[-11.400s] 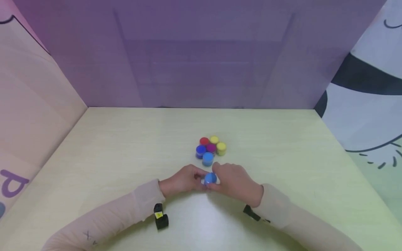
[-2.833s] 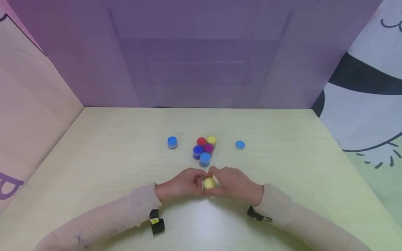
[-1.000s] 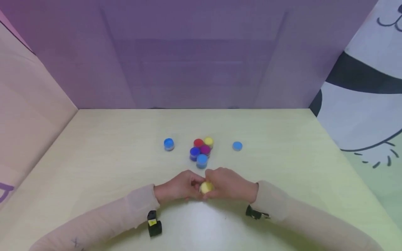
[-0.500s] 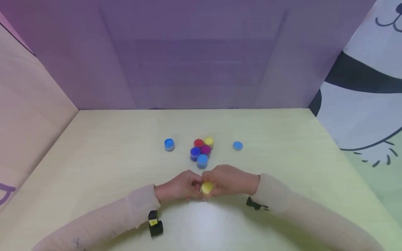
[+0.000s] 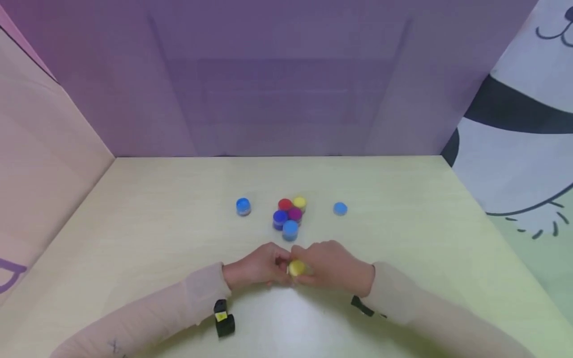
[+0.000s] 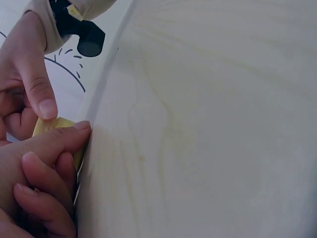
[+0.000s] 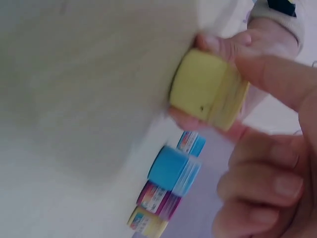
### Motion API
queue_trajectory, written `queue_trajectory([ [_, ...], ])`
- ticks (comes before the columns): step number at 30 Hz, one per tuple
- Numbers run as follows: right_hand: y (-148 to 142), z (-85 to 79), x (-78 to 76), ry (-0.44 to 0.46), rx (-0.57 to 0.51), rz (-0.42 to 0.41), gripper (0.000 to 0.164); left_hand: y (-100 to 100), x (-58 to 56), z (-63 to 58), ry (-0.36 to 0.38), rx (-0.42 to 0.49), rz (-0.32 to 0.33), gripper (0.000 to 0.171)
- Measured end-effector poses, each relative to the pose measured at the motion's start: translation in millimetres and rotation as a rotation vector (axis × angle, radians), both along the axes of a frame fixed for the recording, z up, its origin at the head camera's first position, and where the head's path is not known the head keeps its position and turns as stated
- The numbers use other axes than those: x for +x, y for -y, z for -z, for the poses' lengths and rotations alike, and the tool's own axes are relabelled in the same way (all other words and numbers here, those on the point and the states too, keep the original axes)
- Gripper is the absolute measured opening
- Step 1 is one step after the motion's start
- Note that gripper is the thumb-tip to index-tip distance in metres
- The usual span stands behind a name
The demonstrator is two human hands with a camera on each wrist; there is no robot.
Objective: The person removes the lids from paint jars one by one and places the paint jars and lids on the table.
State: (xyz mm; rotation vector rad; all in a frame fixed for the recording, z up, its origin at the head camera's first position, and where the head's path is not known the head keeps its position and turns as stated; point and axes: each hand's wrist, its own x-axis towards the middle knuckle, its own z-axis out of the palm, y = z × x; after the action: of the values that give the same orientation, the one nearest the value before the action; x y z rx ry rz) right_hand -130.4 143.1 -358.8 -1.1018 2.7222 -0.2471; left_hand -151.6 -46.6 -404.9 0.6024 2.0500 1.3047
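Observation:
Between the hands, low in the middle of the head view, is a small yellow paint jar. My left hand grips its body from the left. My right hand pinches its lid from the right with thumb and forefinger. Seen from the right wrist, the jar's smooth yellow body lies between the left fingers, and the ridged lid faces the right hand's fingers. In the left wrist view the left forefinger and the right thumb cover most of the yellow jar.
Just beyond the hands stands a cluster of lidded jars: light blue, dark blue, purple, red and yellow. A lidless blue jar stands left of them. A flat blue lid lies to their right.
Earlier both hands held a blue jar; it now stands at the left, its lid at the right. A yellow jar has left the cluster for the hands. Lately the right hand twists at its lid.

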Motion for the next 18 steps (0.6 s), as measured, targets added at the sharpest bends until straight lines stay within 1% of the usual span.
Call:
queue_trajectory([
  [3,2.9,0.4,6.3,-0.068,0.022,0.059,0.033,-0.9,-0.4,1.1,0.006,0.004,-0.006,0.032],
  [5,4.9,-0.4,9.3,-0.087,0.043,0.100,0.037,-1.1,-0.3,1.9,0.007,0.003,-0.008,0.034],
  [8,7.5,-0.9,12.0,-0.084,0.067,0.156,0.040,-1.4,0.0,2.7,0.002,0.003,-0.015,0.036],
  [12,10.2,0.4,13.4,-0.049,0.064,0.206,0.042,-1.5,0.0,4.0,-0.001,0.006,-0.023,0.037],
  [16,12.8,3.0,13.3,-0.039,0.044,0.222,0.040,-1.4,-0.6,4.1,0.014,0.002,-0.015,0.038],
  [18,14.3,3.2,12.8,-0.043,0.036,0.223,0.038,-1.1,-1.2,3.0,0.010,-0.005,-0.009,0.038],
])
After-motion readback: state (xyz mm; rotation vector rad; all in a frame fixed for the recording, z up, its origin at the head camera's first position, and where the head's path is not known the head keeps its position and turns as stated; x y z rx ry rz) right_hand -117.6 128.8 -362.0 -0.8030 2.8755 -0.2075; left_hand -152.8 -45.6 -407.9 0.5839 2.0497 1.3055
